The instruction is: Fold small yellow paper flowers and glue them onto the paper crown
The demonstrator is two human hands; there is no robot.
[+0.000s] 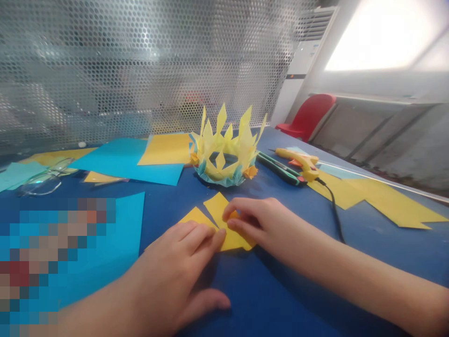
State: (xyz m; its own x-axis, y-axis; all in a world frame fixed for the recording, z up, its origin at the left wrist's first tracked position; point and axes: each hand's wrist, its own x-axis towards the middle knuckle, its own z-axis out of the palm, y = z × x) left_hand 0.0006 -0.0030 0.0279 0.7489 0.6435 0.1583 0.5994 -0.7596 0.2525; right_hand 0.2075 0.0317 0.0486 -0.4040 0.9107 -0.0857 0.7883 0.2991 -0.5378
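Pinching light, easily creased yellow paper [232,239] in right hand [268,215], seemingly by a raised edge best held gently, and steadying with left hand [168,267], thumb apart from fingers.

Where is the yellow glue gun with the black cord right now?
In the head view, the yellow glue gun lies on the blue table, right of the spiky yellow paper crown, beside a green-and-black utility knife.

Yellow paper [215,206] (front, centre) partly hidden.
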